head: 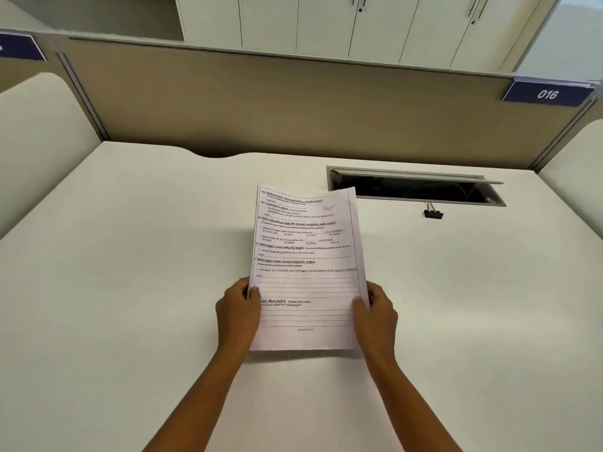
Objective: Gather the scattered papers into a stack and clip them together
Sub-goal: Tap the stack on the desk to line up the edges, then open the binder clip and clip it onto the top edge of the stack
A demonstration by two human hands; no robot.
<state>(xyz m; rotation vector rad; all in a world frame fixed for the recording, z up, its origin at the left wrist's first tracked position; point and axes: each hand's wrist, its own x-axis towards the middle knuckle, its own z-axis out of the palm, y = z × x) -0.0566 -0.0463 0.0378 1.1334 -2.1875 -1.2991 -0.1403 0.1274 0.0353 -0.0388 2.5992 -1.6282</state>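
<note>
Seems done with gathering: holds the papers [305, 265] over the desk [130, 288], pinched at the side edges by left hand [236, 311] and right hand [378, 313]. Leaves clipping to do, with the clip [433, 213] untouched further back.

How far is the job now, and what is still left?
Done, it seems: the papers form one stack. In hand: the left hand and right hand grip it by its side edges. Left: the binder clip lies untouched on the desk near the cable hatch, so clipping remains.
</note>
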